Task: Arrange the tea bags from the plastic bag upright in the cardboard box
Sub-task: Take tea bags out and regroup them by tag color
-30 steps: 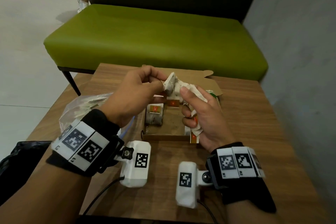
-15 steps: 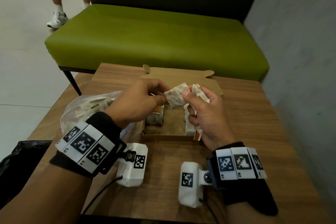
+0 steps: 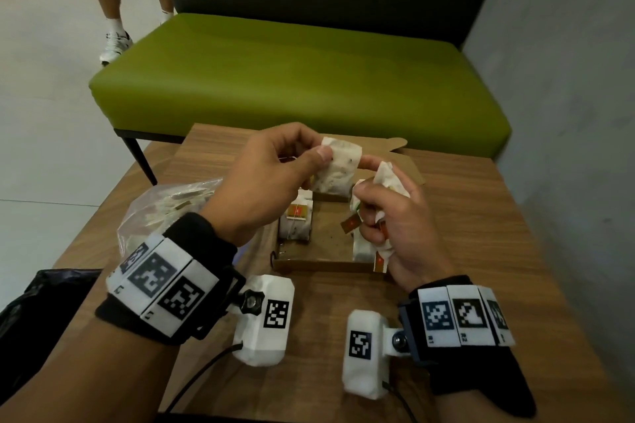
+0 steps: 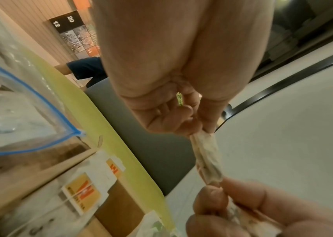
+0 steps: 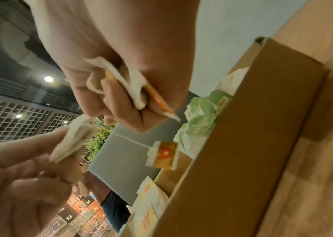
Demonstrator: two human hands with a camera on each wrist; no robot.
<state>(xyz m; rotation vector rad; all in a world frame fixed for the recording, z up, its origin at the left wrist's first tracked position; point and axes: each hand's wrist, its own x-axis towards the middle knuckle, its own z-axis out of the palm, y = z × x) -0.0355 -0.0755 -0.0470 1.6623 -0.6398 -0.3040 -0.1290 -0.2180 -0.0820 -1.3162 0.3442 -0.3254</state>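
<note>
Since a second ago: tea bag [image 3: 338, 166] now spread flat and lifted clear over cardboard box [image 3: 330, 263], no longer crumpled between both hands. Left hand [image 3: 266, 182] pinching its upper left edge, thumb on front; right hand [image 3: 391, 216] touching its right edge with index tip while clutching a bundle of more tea bags [image 3: 369, 244] in curled fingers, orange tags sticking out. Two bags already standing at box's left side [image 3: 297, 220], green-tagged ones at far right corner [image 5: 204, 115]. Plastic bag [image 3: 165, 209] left of box on table [image 3: 481, 216], still holding more. Risks, judged: strings tangling between held bag and bundle, dragging extra bags out; bundle slipping from the loaded right hand; thin paper tearing if pulled two ways; bag flopping flat in the half-empty box with nothing to lean on.
</note>
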